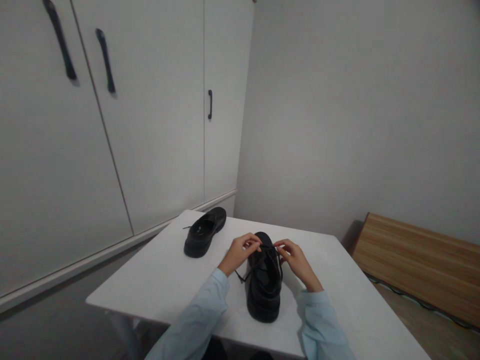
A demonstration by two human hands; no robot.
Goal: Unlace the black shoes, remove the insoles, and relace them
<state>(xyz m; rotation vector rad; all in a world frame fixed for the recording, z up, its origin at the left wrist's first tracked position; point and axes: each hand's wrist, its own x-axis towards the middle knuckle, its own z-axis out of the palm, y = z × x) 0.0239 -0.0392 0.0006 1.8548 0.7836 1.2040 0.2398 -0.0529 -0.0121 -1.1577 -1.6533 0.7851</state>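
Note:
A black lace-up shoe [263, 300] stands on the white table in front of me, its toe pointing away and its heel toward me. My left hand [243, 250] is at the left side of the lacing, thumb and fingertips pinched on a black shoelace [245, 275]. From the other side my right hand [294, 257] pinches the lace near the top of the shoe. A loose end of the lace hangs to the left, below my left hand. The second black shoe [204, 232] rests farther back on the left, apart from both hands.
The white table [157, 285] stretches to both sides of the shoe. White cupboard doors with dark handles [210, 105] rise behind it on the left, with a plain wall [337, 125] at the back. A wood-grain board [416, 270] leans low at the right, with a cable along its lower edge.

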